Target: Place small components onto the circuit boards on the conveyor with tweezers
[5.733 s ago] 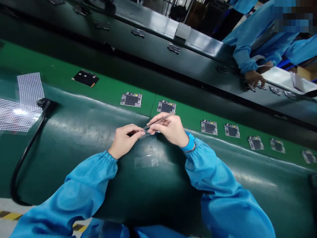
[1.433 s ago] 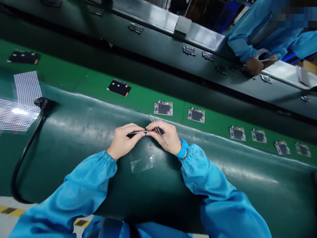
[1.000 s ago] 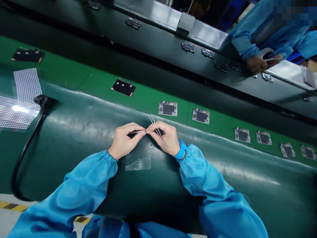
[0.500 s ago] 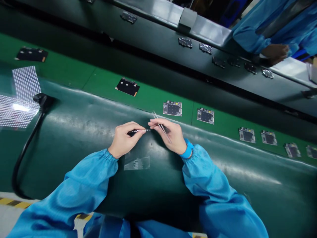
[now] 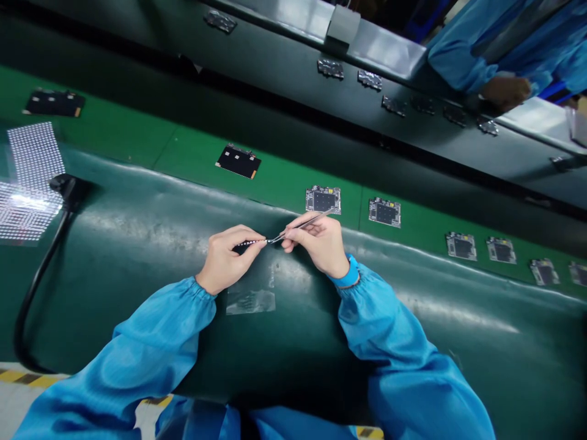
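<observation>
On the green table [image 5: 151, 220] lies a clear plastic piece [image 5: 251, 302], past it the left hand [image 5: 227, 256] pinches a black strip [image 5: 250, 244] with white dots, the right hand [image 5: 325, 247] grips silver tweezers [image 5: 312, 220] pointing at the strip's end, and flat circuit boards [image 5: 385, 212] sit behind.

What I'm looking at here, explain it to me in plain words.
There is no machine: these are a person's two bare hands, seen by a camera worn on that person's head, looking forward and down. The left hand pinches a dark strip with white dots. The right hand holds metal tweezers, their tips near the strip's end. On the dark green surface lie clear film, dotted sheets and a black cable. Beyond, circuit boards lie along a brighter green band.
</observation>
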The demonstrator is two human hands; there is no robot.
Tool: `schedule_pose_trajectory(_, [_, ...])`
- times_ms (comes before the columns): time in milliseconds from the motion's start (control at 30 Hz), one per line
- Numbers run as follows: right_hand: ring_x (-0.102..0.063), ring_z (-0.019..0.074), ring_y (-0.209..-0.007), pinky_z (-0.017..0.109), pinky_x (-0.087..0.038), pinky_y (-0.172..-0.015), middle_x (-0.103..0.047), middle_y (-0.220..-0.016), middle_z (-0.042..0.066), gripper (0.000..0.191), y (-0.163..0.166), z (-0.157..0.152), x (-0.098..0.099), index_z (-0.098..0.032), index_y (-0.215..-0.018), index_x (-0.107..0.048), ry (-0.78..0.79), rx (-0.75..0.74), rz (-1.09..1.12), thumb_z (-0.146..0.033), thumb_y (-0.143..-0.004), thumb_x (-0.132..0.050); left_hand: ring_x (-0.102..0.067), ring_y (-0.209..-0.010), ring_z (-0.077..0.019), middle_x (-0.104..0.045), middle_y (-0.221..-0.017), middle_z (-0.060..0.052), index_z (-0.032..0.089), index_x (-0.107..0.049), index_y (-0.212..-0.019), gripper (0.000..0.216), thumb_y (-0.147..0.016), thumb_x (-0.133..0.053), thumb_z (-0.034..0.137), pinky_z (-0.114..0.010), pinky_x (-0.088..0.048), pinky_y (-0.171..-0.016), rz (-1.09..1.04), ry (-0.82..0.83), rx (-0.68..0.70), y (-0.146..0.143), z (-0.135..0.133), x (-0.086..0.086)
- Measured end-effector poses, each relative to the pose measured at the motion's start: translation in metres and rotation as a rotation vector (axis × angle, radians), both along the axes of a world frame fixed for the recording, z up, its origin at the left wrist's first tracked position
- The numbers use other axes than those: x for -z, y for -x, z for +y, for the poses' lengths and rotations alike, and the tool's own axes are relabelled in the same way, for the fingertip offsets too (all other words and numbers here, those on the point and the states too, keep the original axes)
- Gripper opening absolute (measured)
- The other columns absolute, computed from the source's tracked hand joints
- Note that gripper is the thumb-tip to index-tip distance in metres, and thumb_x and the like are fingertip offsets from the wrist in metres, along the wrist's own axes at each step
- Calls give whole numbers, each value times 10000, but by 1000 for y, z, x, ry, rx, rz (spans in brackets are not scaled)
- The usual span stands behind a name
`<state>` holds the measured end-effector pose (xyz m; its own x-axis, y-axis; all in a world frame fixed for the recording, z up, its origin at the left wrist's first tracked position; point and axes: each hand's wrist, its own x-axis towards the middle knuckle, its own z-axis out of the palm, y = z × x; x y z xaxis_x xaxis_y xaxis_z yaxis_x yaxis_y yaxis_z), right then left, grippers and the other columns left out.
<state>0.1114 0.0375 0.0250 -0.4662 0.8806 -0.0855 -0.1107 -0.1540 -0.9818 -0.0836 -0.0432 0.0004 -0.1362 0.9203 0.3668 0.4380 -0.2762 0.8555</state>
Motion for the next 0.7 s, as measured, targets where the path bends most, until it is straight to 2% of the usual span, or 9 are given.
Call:
schedule_pose_trajectory(267, [-739,167,-557,262,-649,-560,-754,-656,28,223,1,1,2,-154,-832,-706,-25,-1,13,-284,-782,-880,-727,-763,-154,-779,-856,-41,190,-779,-869,36,-886,-748,182,-281,-565,-714,15,-14,9,0,-1,0])
schedule_pose_trajectory(700, [-728,164,-553,273,-645,-565,-740,-644,19,253,1,1,0,-164,-822,-706,-18,8,-22,-330,-768,-889,-726,-768,-153,-779,-861,-36,198,-776,-867,37,-884,-750,178,-284,-565,-724,22,-8,14,1,-1,1])
